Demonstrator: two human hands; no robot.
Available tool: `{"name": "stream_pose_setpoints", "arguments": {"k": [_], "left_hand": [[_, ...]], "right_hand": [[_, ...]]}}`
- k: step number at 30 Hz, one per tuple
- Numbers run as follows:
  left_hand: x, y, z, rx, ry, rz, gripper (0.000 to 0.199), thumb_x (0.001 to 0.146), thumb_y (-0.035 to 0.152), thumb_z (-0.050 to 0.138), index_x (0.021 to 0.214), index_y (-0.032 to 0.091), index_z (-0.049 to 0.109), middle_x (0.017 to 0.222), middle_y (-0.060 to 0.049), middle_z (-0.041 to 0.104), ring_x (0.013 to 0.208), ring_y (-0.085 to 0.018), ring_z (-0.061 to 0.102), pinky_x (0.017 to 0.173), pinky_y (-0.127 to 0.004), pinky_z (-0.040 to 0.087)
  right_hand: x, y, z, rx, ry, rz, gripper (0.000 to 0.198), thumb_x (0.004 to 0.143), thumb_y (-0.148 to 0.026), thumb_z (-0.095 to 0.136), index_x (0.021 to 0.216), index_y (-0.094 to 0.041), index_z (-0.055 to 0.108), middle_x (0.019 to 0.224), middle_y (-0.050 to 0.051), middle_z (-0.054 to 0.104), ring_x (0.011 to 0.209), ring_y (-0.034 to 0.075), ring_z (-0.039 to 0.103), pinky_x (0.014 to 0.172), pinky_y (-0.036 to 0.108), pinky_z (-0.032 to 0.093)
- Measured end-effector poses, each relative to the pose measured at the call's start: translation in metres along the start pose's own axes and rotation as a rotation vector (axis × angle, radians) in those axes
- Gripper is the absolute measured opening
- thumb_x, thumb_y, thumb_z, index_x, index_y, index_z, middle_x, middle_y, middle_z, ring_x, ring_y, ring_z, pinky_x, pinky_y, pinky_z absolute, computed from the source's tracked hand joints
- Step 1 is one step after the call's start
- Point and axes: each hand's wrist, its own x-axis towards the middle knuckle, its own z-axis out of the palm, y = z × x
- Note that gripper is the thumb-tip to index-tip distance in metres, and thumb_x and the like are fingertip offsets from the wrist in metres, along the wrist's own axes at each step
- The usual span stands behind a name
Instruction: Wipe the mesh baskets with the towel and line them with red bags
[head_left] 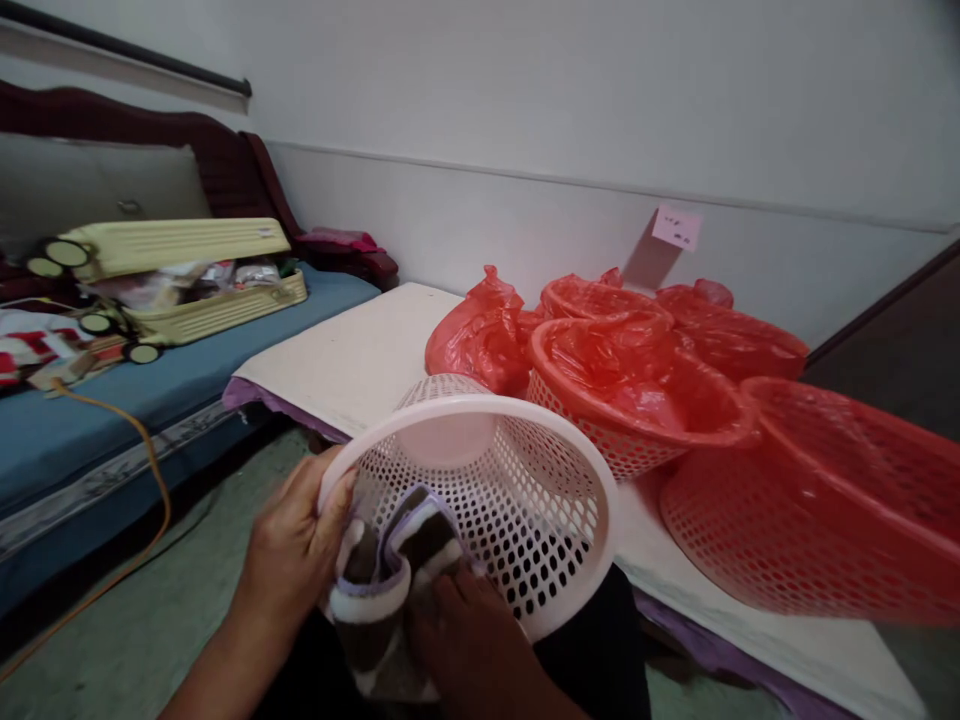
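A pale pink perforated plastic basket point(525, 470) lies tilted on its side at the table's near edge, its mouth toward me. My left hand point(292, 550) grips its left rim, thumb over the edge. My right hand point(465, 640) is below the basket's mouth, fingers closed on a brown and white striped cloth point(382, 590) with lilac trim. The cloth hangs half inside the basket, half out.
Red perforated baskets point(637, 400) lined with red plastic bags stand on the white table point(352, 350); one red basket point(817, 500) lies on its side at right. A bed with a blue cover point(82, 420) and an open yellow suitcase point(180, 270) is at left. An orange cable point(150, 470) hangs down.
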Motion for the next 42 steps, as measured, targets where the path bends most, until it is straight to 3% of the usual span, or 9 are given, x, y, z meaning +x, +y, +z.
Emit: {"name": "stream_pose_setpoints", "arguments": {"k": [8, 11, 14, 18, 21, 24, 30, 36, 42], "left_hand": [[0.028, 0.029, -0.004, -0.045, -0.045, 0.065, 0.023, 0.096, 0.033, 0.052, 0.110, 0.021, 0.066, 0.091, 0.000, 0.062, 0.084, -0.014, 0.059, 0.077, -0.026, 0.043], [0.018, 0.032, -0.005, -0.070, 0.052, -0.038, 0.024, 0.094, 0.038, 0.054, 0.108, 0.022, 0.066, 0.087, 0.001, 0.057, 0.080, -0.014, 0.056, 0.073, -0.026, 0.042], [-0.004, 0.027, -0.001, -0.128, 0.073, -0.163, 0.027, 0.096, 0.038, 0.050, 0.115, 0.025, 0.064, 0.094, 0.001, 0.059, 0.087, -0.015, 0.058, 0.077, -0.026, 0.044], [-0.023, 0.014, 0.001, -0.002, 0.095, -0.052, 0.026, 0.097, 0.032, 0.049, 0.118, 0.024, 0.062, 0.085, 0.003, 0.054, 0.077, -0.013, 0.057, 0.070, -0.024, 0.046], [-0.021, 0.008, -0.001, 0.059, 0.067, 0.129, 0.028, 0.097, 0.025, 0.049, 0.123, 0.022, 0.059, 0.086, 0.002, 0.056, 0.076, -0.011, 0.058, 0.070, -0.022, 0.047], [-0.015, 0.010, -0.001, 0.060, 0.031, 0.226, 0.031, 0.097, 0.023, 0.051, 0.127, 0.020, 0.056, 0.101, -0.001, 0.063, 0.090, -0.012, 0.062, 0.080, -0.021, 0.048], [-0.014, 0.018, 0.005, 0.044, -0.018, 0.292, 0.031, 0.098, 0.024, 0.050, 0.126, 0.016, 0.056, 0.107, -0.005, 0.066, 0.096, -0.012, 0.065, 0.083, -0.020, 0.050], [-0.014, 0.024, 0.010, 0.067, -0.080, 0.334, 0.032, 0.098, 0.027, 0.050, 0.128, 0.017, 0.055, 0.093, -0.002, 0.061, 0.077, -0.011, 0.064, 0.071, -0.021, 0.051], [0.007, 0.016, 0.006, 0.041, -0.056, 0.287, 0.029, 0.097, 0.024, 0.051, 0.124, 0.018, 0.058, 0.103, -0.004, 0.065, 0.093, -0.013, 0.065, 0.082, -0.022, 0.049]], "right_hand": [[0.004, -0.005, 0.018, -0.071, 0.177, 0.105, 0.034, 0.091, -0.024, 0.056, 0.125, -0.021, 0.059, 0.109, 0.013, 0.069, 0.093, 0.030, 0.064, 0.076, 0.045, 0.057], [0.022, -0.012, 0.012, 0.080, 0.261, 0.052, 0.035, 0.088, -0.023, 0.060, 0.123, -0.018, 0.060, 0.109, 0.013, 0.069, 0.096, 0.029, 0.062, 0.080, 0.044, 0.056], [0.039, -0.021, 0.005, 0.255, 0.316, 0.053, 0.061, 0.079, -0.032, 0.068, 0.136, -0.015, 0.051, 0.128, 0.018, 0.061, 0.112, 0.034, 0.057, 0.092, 0.048, 0.052], [0.050, -0.022, 0.009, 0.401, 0.116, 0.053, 0.066, 0.087, -0.040, 0.063, 0.145, -0.021, 0.039, 0.125, 0.011, 0.063, 0.112, 0.026, 0.060, 0.089, 0.036, 0.054], [0.052, -0.002, 0.014, 0.300, -0.037, 0.167, 0.033, 0.097, -0.023, 0.048, 0.129, -0.023, 0.055, 0.112, 0.007, 0.069, 0.099, 0.019, 0.066, 0.079, 0.028, 0.055], [0.058, 0.037, 0.012, 0.078, -0.128, 0.301, 0.020, 0.091, -0.012, 0.051, 0.099, -0.013, 0.069, 0.104, 0.017, 0.069, 0.096, 0.031, 0.066, 0.075, 0.041, 0.055], [0.083, 0.102, 0.002, -0.166, -0.130, 0.521, 0.036, 0.094, -0.010, 0.037, 0.119, -0.007, 0.063, 0.118, 0.025, 0.063, 0.105, 0.035, 0.063, 0.080, 0.048, 0.053], [0.088, 0.098, 0.016, -0.062, -0.151, 0.460, 0.041, 0.099, -0.018, 0.034, 0.132, -0.021, 0.057, 0.128, 0.014, 0.062, 0.119, 0.026, 0.058, 0.099, 0.043, 0.047], [0.034, 0.048, -0.010, 0.069, -0.292, 0.119, 0.019, 0.084, -0.022, 0.059, 0.100, -0.020, 0.069, 0.102, 0.010, 0.068, 0.091, 0.024, 0.065, 0.077, 0.034, 0.052]]}}
